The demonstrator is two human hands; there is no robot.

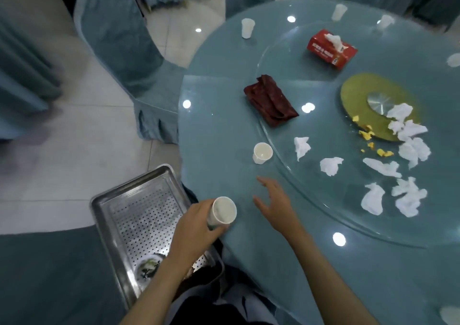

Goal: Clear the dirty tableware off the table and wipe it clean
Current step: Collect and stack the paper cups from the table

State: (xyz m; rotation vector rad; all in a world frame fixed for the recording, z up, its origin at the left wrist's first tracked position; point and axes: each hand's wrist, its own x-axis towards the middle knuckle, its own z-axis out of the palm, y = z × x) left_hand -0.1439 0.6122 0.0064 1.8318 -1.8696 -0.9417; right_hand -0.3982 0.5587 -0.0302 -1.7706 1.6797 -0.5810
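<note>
We are early in the clearing. Our left grip (199,222) is closed around a white paper cup (222,211), held at the near edge of the counter (211,115), just beside the metal tray (129,212). Our right grip (276,200) is open with fingers spread and holds nothing. It is above the counter, near a second paper cup (262,152) that stands by the rim of the glass turntable (323,125).

The tray shows only one small dish (149,266), so we judge most work is left: more cups (247,27) at the far edge, crumpled tissues (413,150), yellow food scraps (383,153) and a red tissue box (331,48). Wiping is not begun; the dark red cloth (270,99) lies rumpled across the turntable's edge.

The tray is shiny steel with a perforated floor. The counter is round, smooth glass over blue fabric. The cups are thin and tapered.
</note>
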